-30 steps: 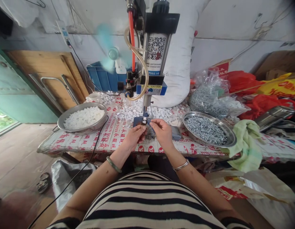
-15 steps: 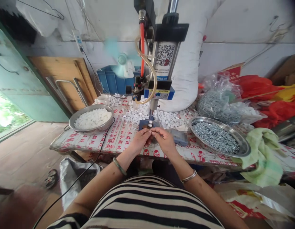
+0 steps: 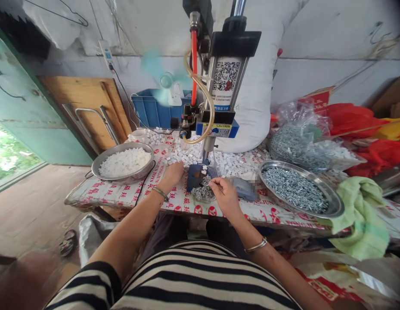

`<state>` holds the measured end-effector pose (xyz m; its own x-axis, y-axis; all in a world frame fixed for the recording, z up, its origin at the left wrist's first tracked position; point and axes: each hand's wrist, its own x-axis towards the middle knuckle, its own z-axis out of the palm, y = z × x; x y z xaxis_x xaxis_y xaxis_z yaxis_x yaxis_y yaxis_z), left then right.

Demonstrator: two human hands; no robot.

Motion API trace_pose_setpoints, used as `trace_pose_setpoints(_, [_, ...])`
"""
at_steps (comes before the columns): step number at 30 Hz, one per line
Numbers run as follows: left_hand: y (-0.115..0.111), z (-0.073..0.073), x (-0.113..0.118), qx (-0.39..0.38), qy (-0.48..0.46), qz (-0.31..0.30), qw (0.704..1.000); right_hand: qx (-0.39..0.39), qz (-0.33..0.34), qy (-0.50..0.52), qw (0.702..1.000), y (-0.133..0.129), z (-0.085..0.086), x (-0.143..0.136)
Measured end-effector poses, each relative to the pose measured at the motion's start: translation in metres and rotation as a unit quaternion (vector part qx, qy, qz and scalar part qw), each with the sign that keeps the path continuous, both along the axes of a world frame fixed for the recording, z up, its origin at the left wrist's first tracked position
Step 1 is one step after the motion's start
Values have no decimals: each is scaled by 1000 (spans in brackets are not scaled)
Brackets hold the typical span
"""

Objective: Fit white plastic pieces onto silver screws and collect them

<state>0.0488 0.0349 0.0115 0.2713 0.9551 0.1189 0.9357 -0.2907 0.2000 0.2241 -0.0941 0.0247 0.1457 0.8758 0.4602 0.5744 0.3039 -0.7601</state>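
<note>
My left hand is curled at the near left edge of the pile of small white plastic pieces. Its fingers look closed, but they face away, so what they hold, if anything, is hidden. My right hand is pinched, thumb against finger, over a heap of small silvery metal parts. Whatever sits in that pinch is too small to make out. Between the hands stands the dark blue base of a pneumatic press. A small white piece sits on the base under the ram.
A metal bowl of white pieces stands at left, and a steel tray of metal pins at right. Beside the base lies a grey box. A green cloth hangs over the edge. Behind are a fan and a blue crate.
My hands were together in front of the press base. The left has moved left to the white pieces, and the right slightly right and down, uncovering the metal heap.
</note>
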Motion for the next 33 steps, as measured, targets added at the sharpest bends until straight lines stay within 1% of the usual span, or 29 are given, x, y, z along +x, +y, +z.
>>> trace_pose_setpoints(2, [-8, -1, -3, 14, -35, -15, 999, -5, 1, 9, 1000, 0, 1, 0])
trace_pose_setpoints(5, [-27, 2, -5, 52, -154, -51, 985, -13, -1, 25, 1000, 2, 6, -3])
trace_pose_setpoints(7, [-44, 6, -2, 65, -242, -72, 965, -16, 4, 33, 999, 6, 10, -7])
trace_pose_setpoints(9, [-63, 10, 5, 60, -315, -91, 943, -12, 14, 28, 999, 10, 13, -11])
trace_pose_setpoints(11, [-78, 12, 12, 37, -379, -113, 918, -4, 15, 3, 1000, 15, 15, -14])
trace_pose_setpoints(13, [-87, 12, 18, 8, -435, -137, 890, 4, 8, -34, 999, 17, 14, -16])
trace_pose_setpoints(15, [-91, 12, 21, -11, -479, -154, 864, 12, 7, -65, 998, 16, 13, -17])
trace_pose_setpoints(17, [-91, 13, 22, -13, -505, -163, 848, 25, 8, -72, 997, 14, 12, -17])
trace_pose_setpoints(19, [-90, 15, 22, -8, -512, -169, 842, 31, 2, -60, 998, 11, 13, -16])
trace_pose_setpoints(24, [-91, 22, 21, -4, -504, -171, 846, 43, -32, -33, 998, 6, 19, -14])
trace_pose_setpoints(26, [-94, 23, 21, -13, -511, -172, 842, 47, -33, -45, 997, 5, 20, -14])
trace_pose_setpoints(28, [-96, 24, 22, -30, -526, -175, 832, 39, -14, -83, 996, 4, 21, -15])
trace_pose_setpoints(30, [-96, 25, 22, -62, -555, -179, 810, 48, -1, -136, 990, 3, 20, -16])
trace_pose_setpoints(31, [-96, 26, 22, -84, -578, -178, 792, 65, -2, -162, 985, 1, 19, -16])
trace_pose_setpoints(33, [-94, 29, 21, -138, -633, -164, 744, 110, -5, -208, 972, -1, 18, -17])
